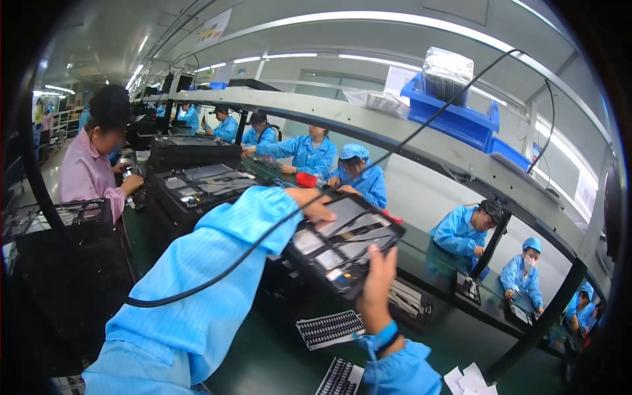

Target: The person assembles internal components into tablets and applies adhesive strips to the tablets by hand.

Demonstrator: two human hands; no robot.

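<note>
A black compartment tray (pixel 359 247) is tilted in front of me above a stack of black trays, its pockets holding flat grey parts and small components. My left hand (pixel 315 204) reaches across to its far left edge, with fingers lying over the rim; the rest of the grip is hidden. At the near right corner, my right hand (pixel 378 286) grips the rim, thumb up along the side. A blue band circles my right wrist. Beneath the tray, a white sheet with rows of black pieces (pixel 330 329) lies on the green bench, and a similar sheet (pixel 339 376) lies nearer me.
More loaded black trays (pixel 204 184) stand stacked to the left. A black cable (pixel 263 253) hangs across my view. White paper pieces (pixel 471 380) lie at the lower right. Overhead, a shelf carries blue bins (pixel 451 112). Co-workers in blue sit opposite; a person in pink (pixel 92 168) works at left.
</note>
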